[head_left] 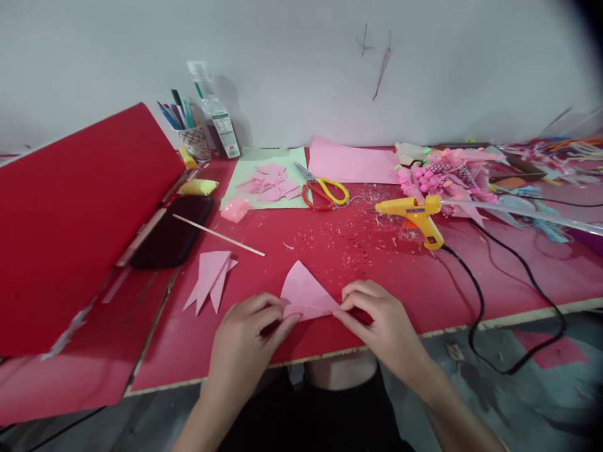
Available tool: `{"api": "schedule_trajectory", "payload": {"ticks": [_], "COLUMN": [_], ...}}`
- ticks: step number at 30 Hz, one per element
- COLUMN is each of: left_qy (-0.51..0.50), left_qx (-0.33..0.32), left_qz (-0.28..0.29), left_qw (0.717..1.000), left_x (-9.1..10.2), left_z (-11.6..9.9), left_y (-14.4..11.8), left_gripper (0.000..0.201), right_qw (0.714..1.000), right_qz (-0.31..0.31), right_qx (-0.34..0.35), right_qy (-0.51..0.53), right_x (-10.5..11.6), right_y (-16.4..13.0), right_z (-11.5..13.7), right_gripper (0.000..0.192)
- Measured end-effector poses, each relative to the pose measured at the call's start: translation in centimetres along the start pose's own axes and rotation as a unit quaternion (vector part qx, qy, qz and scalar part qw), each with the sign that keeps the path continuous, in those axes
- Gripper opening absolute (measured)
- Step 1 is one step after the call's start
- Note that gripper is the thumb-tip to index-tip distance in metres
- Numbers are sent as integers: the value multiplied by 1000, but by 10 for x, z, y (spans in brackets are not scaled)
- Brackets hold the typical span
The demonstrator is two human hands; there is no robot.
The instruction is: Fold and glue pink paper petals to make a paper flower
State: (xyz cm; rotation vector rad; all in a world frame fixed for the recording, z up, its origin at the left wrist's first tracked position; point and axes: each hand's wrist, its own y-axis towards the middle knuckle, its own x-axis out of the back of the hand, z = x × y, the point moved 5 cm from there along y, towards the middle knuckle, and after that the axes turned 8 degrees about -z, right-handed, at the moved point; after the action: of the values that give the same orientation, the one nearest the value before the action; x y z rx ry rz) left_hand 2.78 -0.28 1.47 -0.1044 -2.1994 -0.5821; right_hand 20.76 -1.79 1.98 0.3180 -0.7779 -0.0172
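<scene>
A fan-shaped piece of pink paper (305, 289) lies at the front of the red table, its near edge turned up in a narrow fold. My left hand (252, 333) pinches the left end of that fold between thumb and fingers. At the right corner, my right hand (377, 317) grips the same paper with thumb and fingertips. Pink paper strips with notched ends (211, 279) rest to the left of my left hand. A thin wooden stick (219, 235) lies beyond them, one end over a dark phone (174, 232).
A yellow glue gun (414, 216) lies to the right, its black cable (478, 301) hanging past the table edge. Scissors (320, 188) and pink cutouts (271, 183) lie farther back on green paper (235, 179). A red board (89, 220) leans at left; pink decorations (443, 172) are piled at right.
</scene>
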Motion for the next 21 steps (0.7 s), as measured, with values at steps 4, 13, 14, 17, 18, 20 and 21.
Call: {"api": "schedule_trajectory", "payload": {"ticks": [4, 13, 14, 17, 18, 20, 21], "left_qy": [-9, 16, 23, 45, 51, 64, 73], "left_qx": [-4, 33, 37, 47, 49, 51, 52], "left_qz": [2, -17, -21, -31, -35, -41, -43], "left_qw": [1000, 999, 999, 997, 997, 996, 995], "left_x": [-1, 3, 3, 2, 1, 0, -1], "left_z": [1, -2, -3, -5, -6, -7, -8], "left_y": [-1, -5, -5, -6, -7, -7, -8], "left_gripper": [23, 26, 25, 27, 28, 29, 29], "right_qw": [1000, 995, 995, 994, 993, 994, 994], "right_qz": [11, -46, -50, -53, -52, -49, -47], "right_qx": [11, -5, -6, -9, -10, -11, -13], "right_qy": [-6, -85, -90, -100, -101, -101, -98], "right_x": [0, -5, -6, -6, -6, -6, -6], "right_y": [0, -3, -3, -2, -1, 0, 0], "right_z": [1, 5, 5, 6, 5, 4, 4], "right_gripper": [13, 17, 17, 19, 19, 19, 18]}}
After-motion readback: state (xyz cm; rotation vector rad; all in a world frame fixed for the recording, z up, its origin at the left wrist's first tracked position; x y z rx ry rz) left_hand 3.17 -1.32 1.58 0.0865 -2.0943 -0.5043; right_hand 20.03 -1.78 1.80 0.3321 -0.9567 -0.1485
